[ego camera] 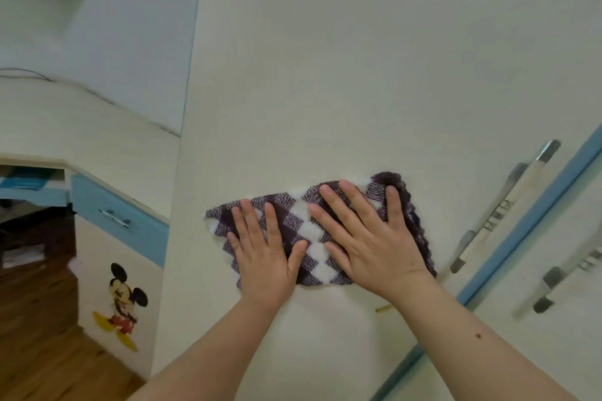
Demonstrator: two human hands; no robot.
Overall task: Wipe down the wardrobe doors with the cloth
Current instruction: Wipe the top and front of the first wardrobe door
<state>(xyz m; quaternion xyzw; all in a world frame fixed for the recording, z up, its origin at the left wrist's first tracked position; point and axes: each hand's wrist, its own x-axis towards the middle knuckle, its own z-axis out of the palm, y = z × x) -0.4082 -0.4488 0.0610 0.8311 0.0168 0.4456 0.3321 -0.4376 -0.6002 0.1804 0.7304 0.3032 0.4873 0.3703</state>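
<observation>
A purple and white checked cloth (303, 231) lies spread flat against the cream wardrobe door (342, 75). My left hand (264, 251) presses on the cloth's left part with its fingers spread. On the cloth's right part my right hand (365, 238) presses flat too, fingers apart, thumbs of both hands almost touching. Neither hand grips the cloth; both palms hold it against the door. The parts of the cloth under my palms are hidden.
A long metal door handle (508, 205) runs to the right of the cloth, beside a blue strip (527, 221) and a second handle (566, 273) on the neighbouring door. To the left stand a desk with a blue drawer (117, 215), a cartoon mouse sticker (125, 303) and wooden floor (42, 352).
</observation>
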